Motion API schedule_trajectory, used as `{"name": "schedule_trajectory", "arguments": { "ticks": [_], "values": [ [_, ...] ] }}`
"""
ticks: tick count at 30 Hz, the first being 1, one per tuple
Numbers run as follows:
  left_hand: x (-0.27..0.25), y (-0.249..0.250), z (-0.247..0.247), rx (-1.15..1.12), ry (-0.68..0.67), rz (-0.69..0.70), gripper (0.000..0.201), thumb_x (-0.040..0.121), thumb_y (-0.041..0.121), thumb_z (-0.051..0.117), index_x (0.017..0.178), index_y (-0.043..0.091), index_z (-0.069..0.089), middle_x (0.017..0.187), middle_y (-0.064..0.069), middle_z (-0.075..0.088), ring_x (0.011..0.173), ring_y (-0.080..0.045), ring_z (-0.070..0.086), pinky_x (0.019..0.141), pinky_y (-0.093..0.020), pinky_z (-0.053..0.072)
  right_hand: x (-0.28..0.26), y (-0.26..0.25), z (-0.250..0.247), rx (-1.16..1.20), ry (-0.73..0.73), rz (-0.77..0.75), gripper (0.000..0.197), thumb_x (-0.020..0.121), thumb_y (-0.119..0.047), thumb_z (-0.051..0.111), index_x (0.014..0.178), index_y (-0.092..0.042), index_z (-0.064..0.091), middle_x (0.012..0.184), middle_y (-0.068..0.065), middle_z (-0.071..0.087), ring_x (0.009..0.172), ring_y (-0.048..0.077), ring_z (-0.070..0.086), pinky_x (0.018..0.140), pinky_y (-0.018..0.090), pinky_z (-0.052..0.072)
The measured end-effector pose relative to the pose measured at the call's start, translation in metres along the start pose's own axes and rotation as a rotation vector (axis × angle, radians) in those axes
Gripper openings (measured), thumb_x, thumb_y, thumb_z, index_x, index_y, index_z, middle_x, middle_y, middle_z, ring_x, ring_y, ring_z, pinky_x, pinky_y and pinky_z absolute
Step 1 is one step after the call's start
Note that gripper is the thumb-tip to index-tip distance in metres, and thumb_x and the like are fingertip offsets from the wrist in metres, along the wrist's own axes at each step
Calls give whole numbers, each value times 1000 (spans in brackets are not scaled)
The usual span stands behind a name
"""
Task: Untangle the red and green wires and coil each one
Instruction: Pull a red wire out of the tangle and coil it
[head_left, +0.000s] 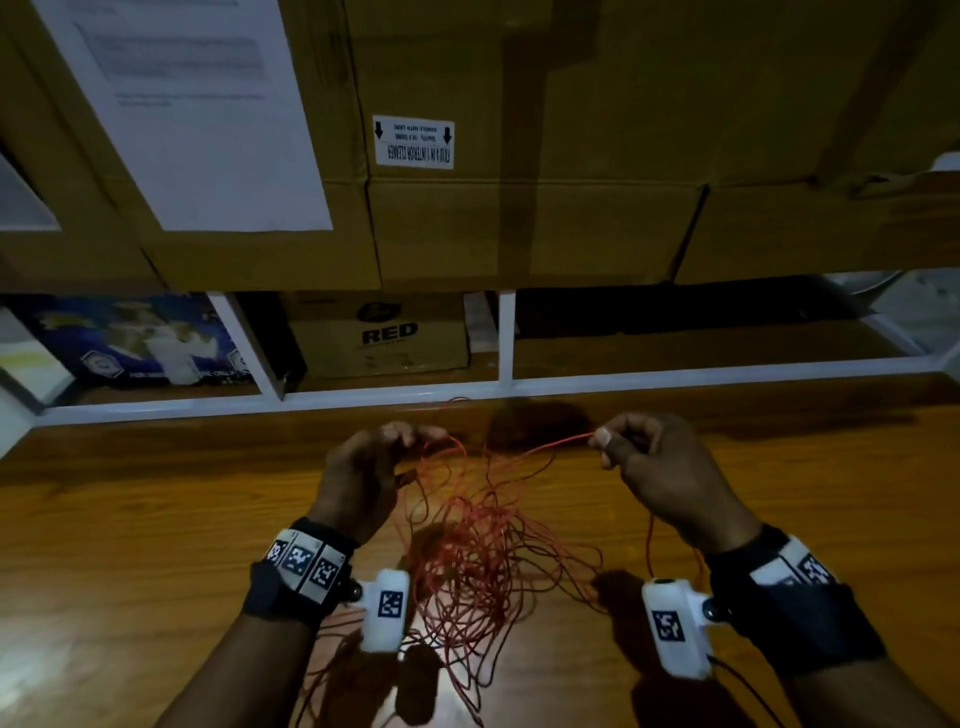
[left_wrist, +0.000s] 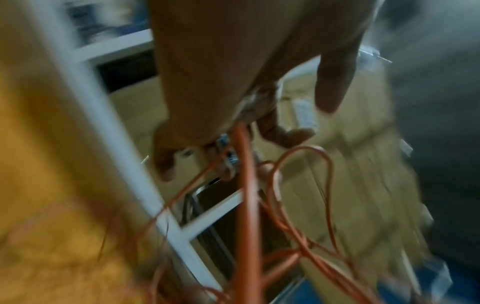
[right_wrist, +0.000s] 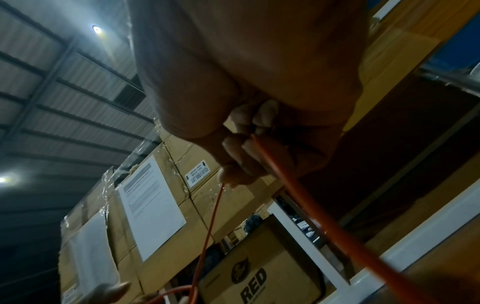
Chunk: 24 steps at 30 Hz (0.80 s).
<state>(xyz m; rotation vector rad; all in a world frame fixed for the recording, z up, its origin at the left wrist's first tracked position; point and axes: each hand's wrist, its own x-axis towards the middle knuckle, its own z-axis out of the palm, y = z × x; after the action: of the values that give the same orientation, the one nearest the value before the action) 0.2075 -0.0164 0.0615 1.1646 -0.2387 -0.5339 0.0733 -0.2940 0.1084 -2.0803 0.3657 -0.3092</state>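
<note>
A loose tangle of thin red wire (head_left: 470, 551) hangs between my hands and spreads over the wooden table (head_left: 130, 545). My left hand (head_left: 374, 462) is raised above the table and grips several strands of the red wire (left_wrist: 244, 185) in curled fingers. My right hand (head_left: 618, 447) pinches one strand between thumb and fingertips; that strand runs taut toward the left hand. In the right wrist view the red wire (right_wrist: 285, 185) passes through the curled fingers. No green wire is plainly visible in the dim light.
A white shelf frame (head_left: 504, 338) stands behind the table with a carton marked RED (head_left: 384, 338) and a blue printed box (head_left: 140, 338). Large cardboard cartons (head_left: 519, 156) stacked above carry a white paper sheet (head_left: 197, 104).
</note>
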Motion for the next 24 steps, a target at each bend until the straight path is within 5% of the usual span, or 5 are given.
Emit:
{"name": "schedule_trajectory", "arguments": {
  "ticks": [3,8,12,18,24],
  "values": [
    [3,9,16,481,93,174,20,91,25,69,90,6,65,106,-16,70,101,-19,68,91,-46,46,-1,-3,3,4,-32,-13,17,101,-23,61,87,-17,71,74,1,68,51,-6,54,58,21,36],
    [-12,15,61,1255,154,401,51,72,66,77,112,40,57,118,16,51,111,-7,44,85,-29,45,2,-7,8,5,-40,-4,15,101,-25,61,90,-22,70,77,1,71,54,-7,55,60,25,39],
    [-18,-28,80,1760,67,286,73,72,83,61,133,47,45,128,11,43,117,-17,42,90,-35,45,6,-10,7,20,-50,-17,17,101,-25,61,89,-19,71,78,2,71,55,-4,56,61,27,40],
    [-23,-15,23,956,83,477,33,88,4,73,111,28,73,134,13,62,134,-13,50,105,-34,43,18,7,-13,12,23,34,18,100,-22,62,86,-15,72,79,4,71,54,-3,55,60,25,37],
    [-30,3,-20,436,348,386,15,93,-3,65,104,1,75,107,-5,78,110,-24,71,92,-34,59,17,16,-21,75,69,95,17,102,-20,57,90,-15,68,86,8,68,69,16,56,65,34,43]
  ]
}}
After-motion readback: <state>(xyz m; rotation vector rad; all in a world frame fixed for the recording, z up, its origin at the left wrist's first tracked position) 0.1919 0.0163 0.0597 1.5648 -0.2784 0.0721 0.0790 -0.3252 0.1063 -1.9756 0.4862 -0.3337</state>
